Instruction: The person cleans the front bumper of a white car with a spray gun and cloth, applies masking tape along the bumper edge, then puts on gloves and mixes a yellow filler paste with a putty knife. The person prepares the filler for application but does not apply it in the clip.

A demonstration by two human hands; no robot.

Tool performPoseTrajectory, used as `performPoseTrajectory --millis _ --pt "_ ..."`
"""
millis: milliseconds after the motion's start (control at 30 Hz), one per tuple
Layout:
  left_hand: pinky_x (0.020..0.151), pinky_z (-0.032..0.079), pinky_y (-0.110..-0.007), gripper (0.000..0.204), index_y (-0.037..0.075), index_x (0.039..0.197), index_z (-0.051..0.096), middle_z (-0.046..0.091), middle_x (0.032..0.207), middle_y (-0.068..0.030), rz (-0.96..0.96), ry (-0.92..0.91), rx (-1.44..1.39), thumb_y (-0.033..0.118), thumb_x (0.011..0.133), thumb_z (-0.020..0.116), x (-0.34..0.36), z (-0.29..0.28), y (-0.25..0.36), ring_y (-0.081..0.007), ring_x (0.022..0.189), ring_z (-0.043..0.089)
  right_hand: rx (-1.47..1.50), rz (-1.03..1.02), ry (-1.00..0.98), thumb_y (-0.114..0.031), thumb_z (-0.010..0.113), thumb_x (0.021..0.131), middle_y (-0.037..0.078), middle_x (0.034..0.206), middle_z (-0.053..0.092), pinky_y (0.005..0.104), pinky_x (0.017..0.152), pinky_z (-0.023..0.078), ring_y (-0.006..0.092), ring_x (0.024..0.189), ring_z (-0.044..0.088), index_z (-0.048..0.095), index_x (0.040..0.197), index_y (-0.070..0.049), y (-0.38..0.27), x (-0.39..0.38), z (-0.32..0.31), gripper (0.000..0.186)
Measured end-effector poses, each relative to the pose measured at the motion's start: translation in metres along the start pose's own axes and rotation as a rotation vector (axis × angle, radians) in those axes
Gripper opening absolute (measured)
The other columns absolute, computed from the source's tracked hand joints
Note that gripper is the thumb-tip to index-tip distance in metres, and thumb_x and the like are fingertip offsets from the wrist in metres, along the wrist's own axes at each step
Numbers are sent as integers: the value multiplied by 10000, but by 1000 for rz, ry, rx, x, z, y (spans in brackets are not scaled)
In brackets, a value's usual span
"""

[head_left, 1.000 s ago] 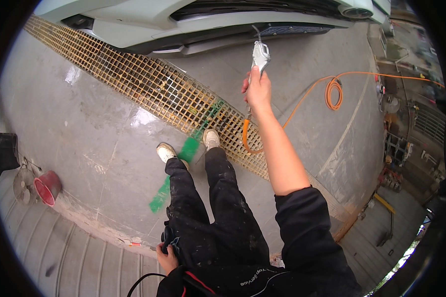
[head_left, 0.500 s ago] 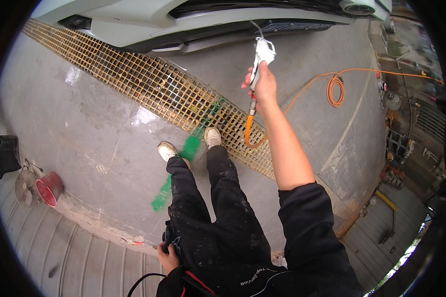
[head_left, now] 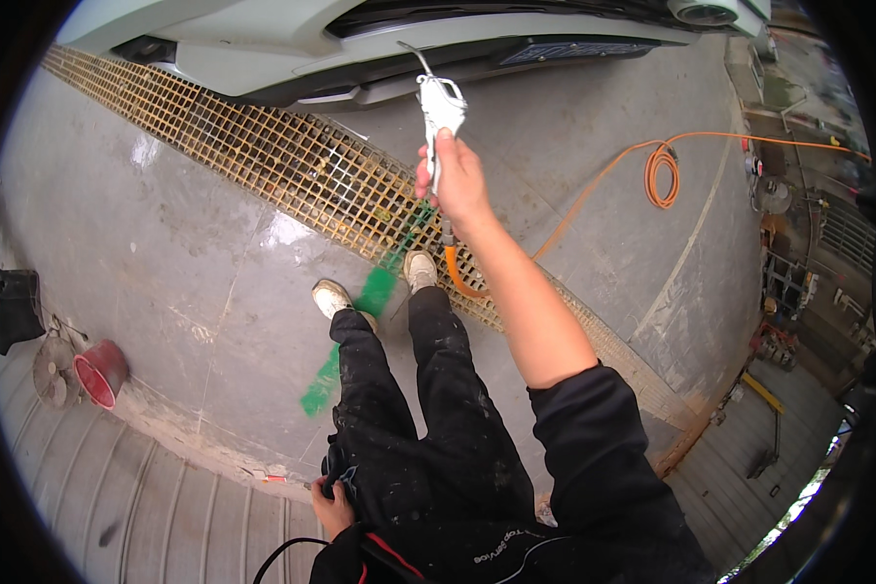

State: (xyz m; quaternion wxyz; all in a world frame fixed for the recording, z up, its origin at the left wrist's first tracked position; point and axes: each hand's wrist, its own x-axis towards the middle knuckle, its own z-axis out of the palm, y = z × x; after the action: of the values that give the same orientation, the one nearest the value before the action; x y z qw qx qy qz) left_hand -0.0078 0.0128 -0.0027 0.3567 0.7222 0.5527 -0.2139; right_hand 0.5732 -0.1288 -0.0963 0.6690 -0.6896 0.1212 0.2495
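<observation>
My right hand [head_left: 455, 183] is wrapped round the grip of a white air blow gun [head_left: 444, 103]. Its thin bent metal nozzle [head_left: 414, 56] points up and left, in front of the lower bumper [head_left: 292, 60] of a light-coloured car. I cannot tell whether the nozzle touches it. An orange air hose [head_left: 463, 283] hangs from the gun's lower end and passes behind my forearm. Down by my left hip, my left hand [head_left: 333, 508] closes on something dark that I cannot make out, partly hidden against my black clothing.
A yellowish floor grating [head_left: 263, 161] runs diagonally past my shoes. The orange hose lies coiled [head_left: 661, 177] on the grey floor at right. A red bucket [head_left: 101, 374] and a black bag-like thing [head_left: 12, 310] stand at left. Assorted equipment [head_left: 774, 341] lines the right side.
My right hand has swung left along the bumper with the blow gun, and the hose's hanging loop has followed. My left hand stays at my hip.
</observation>
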Motion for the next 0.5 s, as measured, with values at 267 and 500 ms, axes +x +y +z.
performPoseTrajectory --millis 267,500 --pt "879 503 -463 323 -14 1092 630 680 1015 -243 10 9 28 232 891 687 3 3 -1 -415 963 653 -42 40 -69 -419 412 1114 38 622 573 291 505 458 134 500 550 561 974 -6 5 8 27 461" --pt "886 505 -457 326 -13 1105 630 683 1012 -236 20 17 44 226 891 689 3 6 4 -405 962 656 35 34 97 -462 353 1122 10 687 596 228 434 384 100 531 563 538 1035 -53 -4 14 -21 457"
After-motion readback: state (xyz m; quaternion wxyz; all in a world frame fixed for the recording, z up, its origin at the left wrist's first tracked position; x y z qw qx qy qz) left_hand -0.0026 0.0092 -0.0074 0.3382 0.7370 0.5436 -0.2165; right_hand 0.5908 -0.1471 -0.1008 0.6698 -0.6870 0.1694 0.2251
